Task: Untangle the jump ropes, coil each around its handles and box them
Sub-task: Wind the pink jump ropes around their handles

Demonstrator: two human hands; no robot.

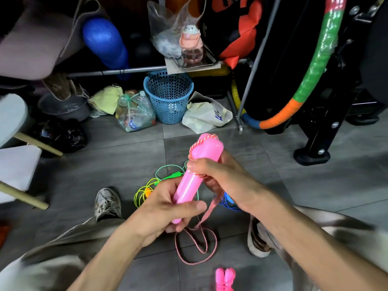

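My left hand (165, 208) grips the lower end of a pair of pink jump-rope handles (199, 169) held upright in front of me. My right hand (218, 175) pinches the pink-and-white rope (197, 246) against the handles, where it is wound over the top and round the middle. The rest of that rope hangs down in loose loops on the floor. Behind the handles lie a green rope (168, 175), a yellow-green rope (142, 194) and a blue rope (228, 203) in a tangle. Another pink handle pair (224, 278) lies at the bottom edge.
My shoes (108, 203) stand on the grey tile floor either side of the ropes. A blue basket (169, 97), a bag of plastic bottles (134, 112), a white bag (206, 114), a hula hoop (312, 66) and a black equipment stand (327, 131) crowd the back. Wooden-legged furniture (19, 164) is at left.
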